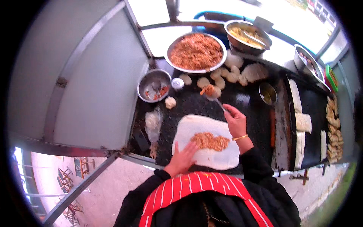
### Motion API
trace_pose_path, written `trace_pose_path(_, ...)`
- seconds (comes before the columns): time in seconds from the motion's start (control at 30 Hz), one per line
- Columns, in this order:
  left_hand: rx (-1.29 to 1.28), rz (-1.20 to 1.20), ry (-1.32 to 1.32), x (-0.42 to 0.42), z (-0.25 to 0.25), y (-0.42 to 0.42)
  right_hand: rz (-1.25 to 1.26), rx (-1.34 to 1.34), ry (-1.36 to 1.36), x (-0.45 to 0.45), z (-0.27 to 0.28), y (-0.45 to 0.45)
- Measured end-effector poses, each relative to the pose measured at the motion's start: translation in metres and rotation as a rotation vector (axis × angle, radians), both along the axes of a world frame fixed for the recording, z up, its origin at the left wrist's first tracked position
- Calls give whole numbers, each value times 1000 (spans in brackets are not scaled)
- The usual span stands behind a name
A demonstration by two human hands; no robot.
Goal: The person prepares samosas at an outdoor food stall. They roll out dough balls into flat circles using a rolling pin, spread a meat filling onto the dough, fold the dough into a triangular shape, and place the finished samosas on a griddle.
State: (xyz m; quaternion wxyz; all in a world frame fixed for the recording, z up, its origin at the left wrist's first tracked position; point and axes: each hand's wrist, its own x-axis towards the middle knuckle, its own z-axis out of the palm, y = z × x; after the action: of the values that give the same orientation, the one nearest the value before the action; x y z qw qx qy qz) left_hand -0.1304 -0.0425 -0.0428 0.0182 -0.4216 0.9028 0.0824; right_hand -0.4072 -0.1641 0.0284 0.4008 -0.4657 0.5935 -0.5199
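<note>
A thin, wide sheet of dough (188, 126) lies on the dark counter in front of me. Reddish minced filling (210, 142) is heaped in a band across its middle. My left hand (183, 157) rests over the sheet's left part, fingers apart, fingertips at the filling's left end. My right hand (236, 120), with a bangle at the wrist, grips the handle of a metal spoon (219, 104). More filling (208, 90) sits on the spoon's bowl, above the counter beyond the sheet. A large metal basin (195, 52) full of the same filling stands farther back.
Dough pieces (219, 82) lie behind the spoon. At left are a metal bowl (154, 85), a white-lidded container (177, 83) and a dough ball (170, 102). On the right, a griddle (314, 144) carries flat dough strips (299, 147) and browned pieces (333, 130). A panel (96, 85) walls the left side.
</note>
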Motion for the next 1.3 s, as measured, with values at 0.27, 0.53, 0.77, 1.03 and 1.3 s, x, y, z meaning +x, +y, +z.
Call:
trace_pose_path(0.27, -31, -62, -254, -8, -5, -4, -37, -590, 1014, 60, -35, -189)
trace_pose_path(0.53, 44, -73, -279, -8, -21, -2, -99, -481, 580, 60, -37, -161)
trace_pose_path(0.77, -285, -187, -56, -3, -44, -22, -164, -27, -63, -26, -82, -8)
trace_pose_path(1.03, 55, -263, 40, -50, -1, -38, -384, 493, -199, -58, -61, 195)
trace_pose_path(1.3, 97, -335, 56, -95, -18, -41, -492, 539, -250, -24, -68, 206)
